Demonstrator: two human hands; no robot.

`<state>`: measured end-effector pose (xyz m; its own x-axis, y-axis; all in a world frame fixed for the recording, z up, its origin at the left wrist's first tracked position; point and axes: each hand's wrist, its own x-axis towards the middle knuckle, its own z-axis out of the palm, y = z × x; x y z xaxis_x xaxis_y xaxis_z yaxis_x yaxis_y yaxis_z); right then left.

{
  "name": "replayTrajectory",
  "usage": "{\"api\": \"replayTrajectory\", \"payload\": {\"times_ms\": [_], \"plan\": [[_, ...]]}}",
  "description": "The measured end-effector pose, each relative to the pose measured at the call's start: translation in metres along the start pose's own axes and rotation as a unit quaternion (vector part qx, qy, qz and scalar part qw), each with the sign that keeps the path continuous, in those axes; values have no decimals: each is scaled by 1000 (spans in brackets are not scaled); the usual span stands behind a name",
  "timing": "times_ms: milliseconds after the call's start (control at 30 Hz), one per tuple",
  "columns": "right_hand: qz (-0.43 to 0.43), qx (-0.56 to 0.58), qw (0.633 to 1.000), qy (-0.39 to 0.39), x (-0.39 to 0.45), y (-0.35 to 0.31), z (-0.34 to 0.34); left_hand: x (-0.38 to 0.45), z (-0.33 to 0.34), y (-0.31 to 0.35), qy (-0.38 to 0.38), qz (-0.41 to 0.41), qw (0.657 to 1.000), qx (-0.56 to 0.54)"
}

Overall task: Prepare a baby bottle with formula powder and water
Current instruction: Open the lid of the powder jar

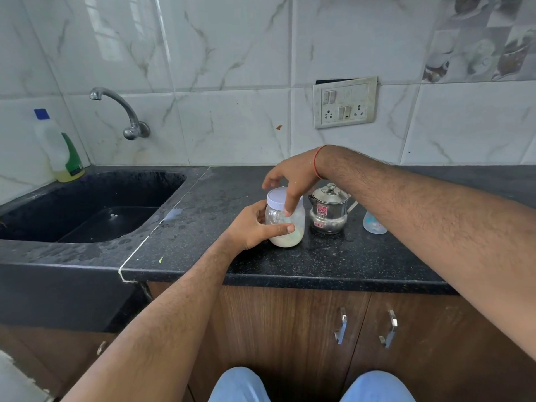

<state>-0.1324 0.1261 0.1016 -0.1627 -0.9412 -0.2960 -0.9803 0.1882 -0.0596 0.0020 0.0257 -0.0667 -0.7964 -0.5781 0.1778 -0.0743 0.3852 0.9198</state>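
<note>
here we are at centre frame, the jar (285, 220) standing upright on the black speckled counter (319, 265), white powder sitting in its lower part, long axis straight up and down. the left hand (255, 227) comes in from the lower left and is wrapped around the jar's body, thumb pressed across the front of the glass, fingers behind it and out of sight. the right hand (293, 181) drops in from above and to the right, fingers curled down over the white lid (280, 196), thumb on the near side, clamped on the cap. so the lid lies directly under the right fingers, and the twist axis runs vertically through both grips; my read is the lid is about to be turned off, the left hand bracing. lid looks fully seated, so the task seems early. just right of the jar, near but apart, a small lidded steel pot (328, 210), and beyond it, partly hidden under the right forearm, what looks like the baby bottle (374, 224). sink (87, 204) at left of frame with a tap (121, 111) above, a detergent bottle (61, 149) in the corner, marble-look tiles behind, a switch plate (345, 103) upper right, wood cabinet doors (290, 329) below.
</note>
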Motion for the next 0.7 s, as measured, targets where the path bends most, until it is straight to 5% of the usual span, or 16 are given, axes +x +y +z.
{"api": "replayTrajectory", "payload": {"times_ms": [700], "plan": [[4, -23, 1000, 11, 2, -2, 0, -1, -2, 0, -5, -7, 1000, 25]]}}
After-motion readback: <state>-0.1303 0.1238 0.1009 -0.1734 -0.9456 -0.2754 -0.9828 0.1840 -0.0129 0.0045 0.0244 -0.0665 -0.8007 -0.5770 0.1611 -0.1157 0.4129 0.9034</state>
